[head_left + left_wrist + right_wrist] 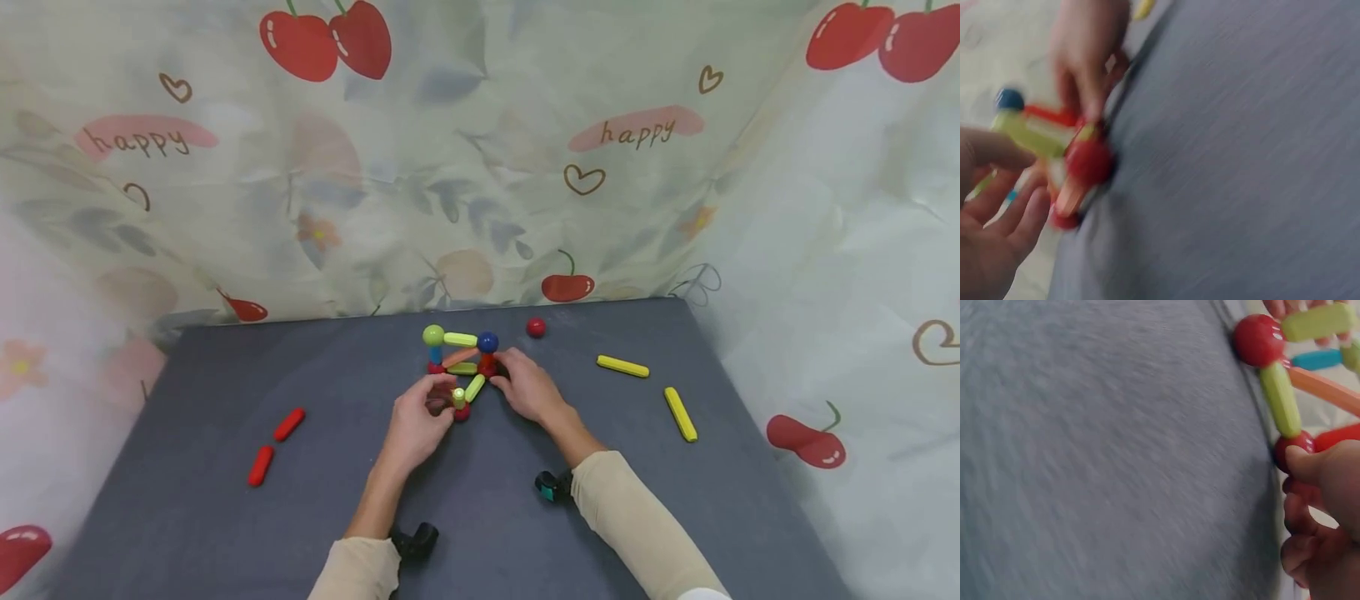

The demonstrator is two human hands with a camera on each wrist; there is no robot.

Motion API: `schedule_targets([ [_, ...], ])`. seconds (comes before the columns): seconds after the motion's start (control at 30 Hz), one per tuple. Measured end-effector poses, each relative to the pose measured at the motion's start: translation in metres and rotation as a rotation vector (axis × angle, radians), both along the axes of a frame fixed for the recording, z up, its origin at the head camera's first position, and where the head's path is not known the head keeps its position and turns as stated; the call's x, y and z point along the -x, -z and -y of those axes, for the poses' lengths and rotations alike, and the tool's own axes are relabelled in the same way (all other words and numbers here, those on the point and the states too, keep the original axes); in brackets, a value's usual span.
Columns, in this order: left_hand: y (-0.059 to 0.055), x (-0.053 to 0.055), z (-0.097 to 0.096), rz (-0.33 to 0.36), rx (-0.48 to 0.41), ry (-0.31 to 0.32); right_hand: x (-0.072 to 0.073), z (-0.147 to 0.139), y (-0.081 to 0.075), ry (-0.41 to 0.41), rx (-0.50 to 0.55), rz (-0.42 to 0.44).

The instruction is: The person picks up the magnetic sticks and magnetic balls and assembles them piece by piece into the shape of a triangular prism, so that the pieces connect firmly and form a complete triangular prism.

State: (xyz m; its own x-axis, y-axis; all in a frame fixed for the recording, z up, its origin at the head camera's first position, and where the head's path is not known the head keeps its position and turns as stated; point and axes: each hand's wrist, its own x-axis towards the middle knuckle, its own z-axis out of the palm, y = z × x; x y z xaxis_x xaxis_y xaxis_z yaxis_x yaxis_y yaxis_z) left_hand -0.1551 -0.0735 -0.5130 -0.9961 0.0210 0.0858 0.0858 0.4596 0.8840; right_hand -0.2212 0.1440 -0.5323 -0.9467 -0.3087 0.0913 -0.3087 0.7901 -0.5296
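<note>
A small frame of magnetic building sticks and balls stands at the table's far middle. At its near corner, a yellow-green stick [459, 398] rises from a red ball [462, 412]. My left hand [422, 423] is beside that stick, its fingers spread loosely around it in the left wrist view. With thumb and fingers, my right hand [528, 387] pinches another red ball [1291, 450] at the frame's right corner. Above that ball, a red stick [487, 363] carries a blue ball [487, 342]. A green ball [433, 335] tops the left corner over a blue stick [436, 355].
A loose red ball [536, 327] lies behind my right hand. Two yellow sticks [622, 367] are at the right, and two red sticks [289, 424] at the left. A patterned curtain [465, 217] hangs along the dark table's [337, 508] back edge.
</note>
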Motion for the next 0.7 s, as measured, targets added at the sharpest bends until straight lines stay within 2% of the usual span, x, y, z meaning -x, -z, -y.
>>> schedule_targets([
  [0.1,-0.005,0.013,0.016,0.001,-0.039,-0.06,0.005,-0.01,-0.004,0.028,0.008,-0.062],
  [0.2,-0.002,0.034,0.028,-0.004,-0.065,-0.119,0.014,-0.02,-0.007,0.121,0.022,-0.136],
  [0.27,0.002,0.047,0.031,0.019,-0.069,-0.102,0.02,-0.027,-0.008,0.179,0.018,-0.143],
  [0.37,0.011,0.061,0.031,0.094,-0.042,-0.042,0.026,-0.035,-0.005,0.21,-0.016,-0.074],
  [0.43,0.015,0.067,0.029,0.134,-0.024,-0.009,0.028,-0.038,-0.002,0.216,-0.038,-0.037],
  [0.53,0.019,0.072,0.025,0.147,-0.011,0.009,0.029,-0.041,0.002,0.23,-0.053,-0.032],
  [0.7,0.019,0.075,0.021,0.133,-0.015,-0.026,0.029,-0.046,0.001,0.226,-0.061,-0.05],
])
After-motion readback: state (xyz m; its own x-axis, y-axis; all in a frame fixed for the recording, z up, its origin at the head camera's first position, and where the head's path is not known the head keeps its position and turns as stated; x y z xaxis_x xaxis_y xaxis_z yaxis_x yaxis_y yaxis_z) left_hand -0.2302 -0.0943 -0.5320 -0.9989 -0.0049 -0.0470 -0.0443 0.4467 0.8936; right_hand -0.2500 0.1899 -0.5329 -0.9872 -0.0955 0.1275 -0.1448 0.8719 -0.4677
